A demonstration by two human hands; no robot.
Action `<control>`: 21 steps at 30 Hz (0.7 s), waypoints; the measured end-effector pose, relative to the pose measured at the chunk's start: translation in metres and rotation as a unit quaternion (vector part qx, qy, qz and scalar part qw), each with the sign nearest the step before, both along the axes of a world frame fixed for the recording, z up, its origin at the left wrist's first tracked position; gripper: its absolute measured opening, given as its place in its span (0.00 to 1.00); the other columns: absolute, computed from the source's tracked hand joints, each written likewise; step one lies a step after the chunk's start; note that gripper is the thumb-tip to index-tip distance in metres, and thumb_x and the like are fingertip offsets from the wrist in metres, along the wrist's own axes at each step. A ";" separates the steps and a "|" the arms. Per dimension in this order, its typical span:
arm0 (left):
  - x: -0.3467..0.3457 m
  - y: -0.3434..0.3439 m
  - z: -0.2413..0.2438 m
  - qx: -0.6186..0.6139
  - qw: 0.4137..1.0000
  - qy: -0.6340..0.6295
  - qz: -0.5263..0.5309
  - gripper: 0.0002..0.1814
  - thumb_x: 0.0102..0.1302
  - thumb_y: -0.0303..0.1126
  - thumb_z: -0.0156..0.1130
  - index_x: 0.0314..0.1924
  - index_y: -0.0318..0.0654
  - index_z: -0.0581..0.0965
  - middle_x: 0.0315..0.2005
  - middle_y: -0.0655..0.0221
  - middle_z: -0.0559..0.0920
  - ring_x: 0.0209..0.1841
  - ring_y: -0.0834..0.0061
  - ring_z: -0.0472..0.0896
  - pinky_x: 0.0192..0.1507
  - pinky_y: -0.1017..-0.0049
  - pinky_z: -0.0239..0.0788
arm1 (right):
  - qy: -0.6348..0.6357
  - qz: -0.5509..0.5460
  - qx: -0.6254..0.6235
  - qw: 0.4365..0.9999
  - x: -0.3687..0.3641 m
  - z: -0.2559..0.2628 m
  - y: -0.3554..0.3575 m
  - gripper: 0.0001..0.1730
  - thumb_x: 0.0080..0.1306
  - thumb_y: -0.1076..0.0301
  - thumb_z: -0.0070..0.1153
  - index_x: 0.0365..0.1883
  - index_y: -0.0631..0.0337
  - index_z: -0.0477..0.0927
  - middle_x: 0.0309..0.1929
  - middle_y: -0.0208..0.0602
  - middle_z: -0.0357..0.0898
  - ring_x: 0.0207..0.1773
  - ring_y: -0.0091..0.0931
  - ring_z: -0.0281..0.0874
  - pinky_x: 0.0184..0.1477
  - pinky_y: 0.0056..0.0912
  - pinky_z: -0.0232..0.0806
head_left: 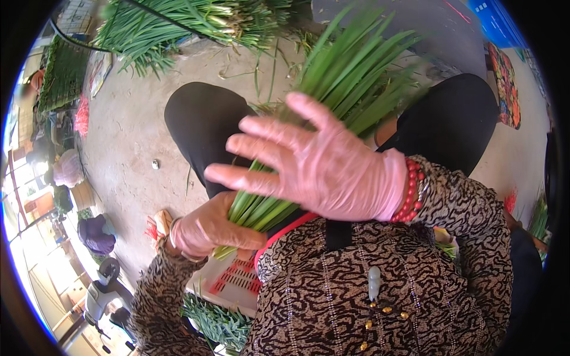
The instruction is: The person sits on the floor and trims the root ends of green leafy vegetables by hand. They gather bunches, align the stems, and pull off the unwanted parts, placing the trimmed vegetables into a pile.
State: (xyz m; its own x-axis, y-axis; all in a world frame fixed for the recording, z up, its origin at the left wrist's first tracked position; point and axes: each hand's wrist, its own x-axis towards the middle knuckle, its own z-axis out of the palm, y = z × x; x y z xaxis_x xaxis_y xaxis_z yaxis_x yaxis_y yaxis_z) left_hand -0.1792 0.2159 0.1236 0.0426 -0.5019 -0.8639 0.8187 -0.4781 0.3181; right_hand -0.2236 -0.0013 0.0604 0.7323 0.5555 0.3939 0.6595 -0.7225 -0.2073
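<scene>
My left hand (pixel 209 227), in a thin pink glove, grips a bundle of long flat green leaves, likely garlic chives (pixel 356 73), near its lower end. The bundle slants up and away to the right between my knees, and its leaf tips are blurred. Spread over the middle of the bundle is my right hand (pixel 320 164), gloved in pink too, its fingers apart and its back towards me. It hides part of the leaves, and whether its palm touches them I cannot tell. A red bead bracelet (pixel 410 191) circles the right wrist.
A heap of similar greens (pixel 178 26) lies on the concrete floor (pixel 129 133) ahead. Beside my left hip are a white plastic basket (pixel 242 305) and more greens (pixel 218 322). A floral cushion (pixel 507 89) and blue crate (pixel 498 22) are at right; a scooter (pixel 100 298) stands left.
</scene>
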 end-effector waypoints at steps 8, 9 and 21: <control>0.012 -0.038 -0.018 -0.120 0.984 0.089 -0.093 0.38 0.53 0.46 0.75 0.57 0.29 0.70 0.32 0.53 0.83 0.29 0.66 0.84 0.31 0.72 0.77 | 0.105 0.022 0.085 0.991 0.007 -0.018 -0.042 0.40 0.55 0.71 0.58 0.68 0.52 0.65 0.33 0.30 0.79 0.35 0.27 0.79 0.40 0.33 0.68; 0.016 -0.041 -0.018 -0.116 0.987 0.091 -0.066 0.41 0.54 0.51 0.72 0.58 0.29 0.69 0.34 0.50 0.83 0.31 0.64 0.85 0.33 0.71 0.78 | 0.131 0.023 0.124 0.983 0.006 -0.018 -0.048 0.39 0.52 0.71 0.62 0.66 0.54 0.67 0.37 0.32 0.81 0.39 0.29 0.81 0.42 0.34 0.70; 0.078 -0.111 -0.033 -0.308 0.863 -0.388 0.102 0.58 0.46 0.44 0.76 0.72 0.31 0.55 0.66 0.54 0.68 0.69 0.63 0.65 0.70 0.65 0.51 | 0.543 0.068 0.659 0.515 0.028 -0.036 -0.094 0.23 0.57 0.74 0.60 0.53 0.65 0.79 0.29 0.30 0.77 0.28 0.20 0.72 0.36 0.23 0.64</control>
State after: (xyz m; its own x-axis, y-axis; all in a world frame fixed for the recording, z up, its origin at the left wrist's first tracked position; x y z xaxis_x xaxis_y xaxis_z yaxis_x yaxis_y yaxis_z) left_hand -0.1011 0.1045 0.0904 0.6300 -0.7691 -0.1076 0.2912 0.1055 0.9508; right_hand -0.1955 -0.0948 0.0243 0.9084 0.4041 -0.1072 -0.3372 0.5565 -0.7593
